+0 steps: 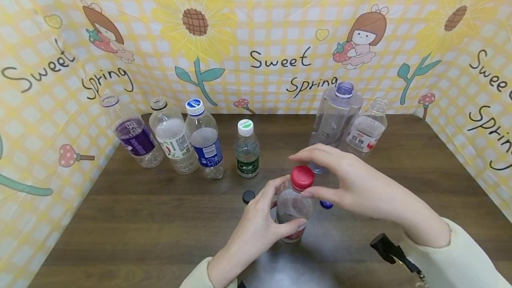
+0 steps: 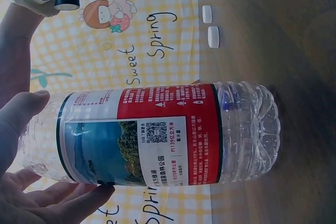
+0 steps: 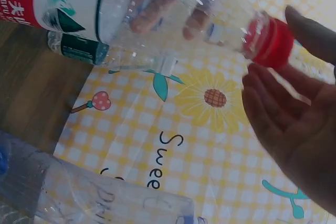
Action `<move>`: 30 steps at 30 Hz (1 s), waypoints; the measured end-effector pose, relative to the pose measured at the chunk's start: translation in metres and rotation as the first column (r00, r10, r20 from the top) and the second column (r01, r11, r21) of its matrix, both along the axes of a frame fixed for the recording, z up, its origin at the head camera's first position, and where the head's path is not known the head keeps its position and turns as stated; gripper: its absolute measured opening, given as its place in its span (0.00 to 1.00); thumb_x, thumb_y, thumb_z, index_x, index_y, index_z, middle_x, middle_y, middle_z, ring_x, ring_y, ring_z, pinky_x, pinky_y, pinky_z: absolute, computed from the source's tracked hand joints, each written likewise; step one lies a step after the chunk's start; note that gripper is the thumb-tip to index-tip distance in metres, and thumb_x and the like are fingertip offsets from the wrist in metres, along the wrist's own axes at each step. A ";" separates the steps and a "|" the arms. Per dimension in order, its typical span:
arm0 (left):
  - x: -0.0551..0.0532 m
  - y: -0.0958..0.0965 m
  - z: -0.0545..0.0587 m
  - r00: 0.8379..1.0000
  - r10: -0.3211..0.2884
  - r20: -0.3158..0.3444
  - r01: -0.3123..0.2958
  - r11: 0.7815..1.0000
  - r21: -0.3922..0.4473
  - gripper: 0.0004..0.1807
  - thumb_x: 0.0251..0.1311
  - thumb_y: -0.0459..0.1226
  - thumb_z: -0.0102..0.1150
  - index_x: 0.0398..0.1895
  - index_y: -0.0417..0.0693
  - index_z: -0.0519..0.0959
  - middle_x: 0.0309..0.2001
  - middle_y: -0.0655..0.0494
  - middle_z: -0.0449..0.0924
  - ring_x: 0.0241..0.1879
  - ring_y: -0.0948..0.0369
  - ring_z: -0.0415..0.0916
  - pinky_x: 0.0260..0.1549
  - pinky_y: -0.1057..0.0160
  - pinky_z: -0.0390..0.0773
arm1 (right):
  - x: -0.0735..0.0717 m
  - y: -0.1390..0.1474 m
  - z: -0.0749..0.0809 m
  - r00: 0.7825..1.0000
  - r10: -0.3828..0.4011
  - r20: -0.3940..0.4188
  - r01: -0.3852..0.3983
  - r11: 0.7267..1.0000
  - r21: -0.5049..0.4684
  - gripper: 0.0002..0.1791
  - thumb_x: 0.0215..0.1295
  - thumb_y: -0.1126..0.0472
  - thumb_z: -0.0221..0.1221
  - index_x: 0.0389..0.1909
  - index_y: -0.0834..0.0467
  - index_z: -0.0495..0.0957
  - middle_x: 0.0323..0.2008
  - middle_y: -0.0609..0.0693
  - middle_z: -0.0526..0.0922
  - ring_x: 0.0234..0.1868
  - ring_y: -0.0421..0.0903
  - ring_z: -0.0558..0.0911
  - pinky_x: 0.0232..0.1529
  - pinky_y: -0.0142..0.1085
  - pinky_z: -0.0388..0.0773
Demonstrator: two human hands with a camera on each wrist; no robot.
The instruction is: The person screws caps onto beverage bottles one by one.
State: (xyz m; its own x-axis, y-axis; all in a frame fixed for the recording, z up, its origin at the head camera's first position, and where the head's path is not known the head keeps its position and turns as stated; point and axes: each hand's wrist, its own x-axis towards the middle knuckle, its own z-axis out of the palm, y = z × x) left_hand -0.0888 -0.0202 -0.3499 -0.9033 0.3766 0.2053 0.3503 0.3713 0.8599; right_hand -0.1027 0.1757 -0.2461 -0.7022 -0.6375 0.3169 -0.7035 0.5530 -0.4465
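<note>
A clear plastic bottle (image 1: 294,208) with a red cap (image 1: 302,178) stands upright in front of the person. Its red and white label (image 2: 173,135) shows a lake picture in the left wrist view. My left hand (image 1: 262,217) grips the bottle round its upper body, thumb on the near side and fingers behind. Around the cap my right hand (image 1: 352,179) is spread, with the thumb close to the cap's lower edge and the fingers raised above its far side. In the right wrist view the red cap lies between that thumb and the fingertips.
Purple-labelled (image 1: 138,137), white-labelled (image 1: 174,141), blue-labelled (image 1: 206,146) and small green-labelled (image 1: 247,154) bottles stand at the left and middle back. Two uncapped bottles, a large purplish one (image 1: 334,119) and a smaller one (image 1: 366,132), stand back right. Black (image 1: 248,196) and blue (image 1: 326,204) caps lie nearby.
</note>
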 end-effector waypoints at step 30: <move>-0.008 -0.002 0.003 0.998 -0.038 0.050 0.039 0.999 -0.019 0.39 0.49 0.42 0.72 0.63 0.53 0.63 0.62 0.53 0.74 0.61 0.58 0.73 0.53 0.55 0.79 | -0.004 -0.008 0.000 0.999 -0.001 -0.048 0.006 0.995 0.096 0.17 0.58 0.71 0.61 0.48 0.56 0.78 0.44 0.44 0.78 0.44 0.36 0.77 0.44 0.34 0.79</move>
